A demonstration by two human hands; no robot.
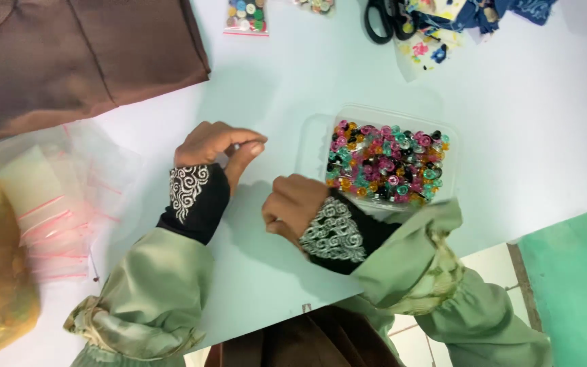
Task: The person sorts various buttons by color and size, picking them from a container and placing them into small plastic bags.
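My left hand (215, 145) rests on the white table (538, 122), fingers pinched together against the thumb; whether something small sits between them I cannot tell. My right hand (292, 200) is curled into a loose fist just left of a clear plastic tray (314, 139) filled with several small colourful beads or pins (385, 163) in pink, teal, orange and black. Both wrists wear black cuffs with white embroidery under pale green sleeves.
A pile of small clear zip bags with red strips (56, 204) lies at the left. Brown cloth (83, 54) covers the far left corner. Filled button bags (246, 17), black scissors (382, 20) and patterned fabric scraps (456, 20) lie along the far edge.
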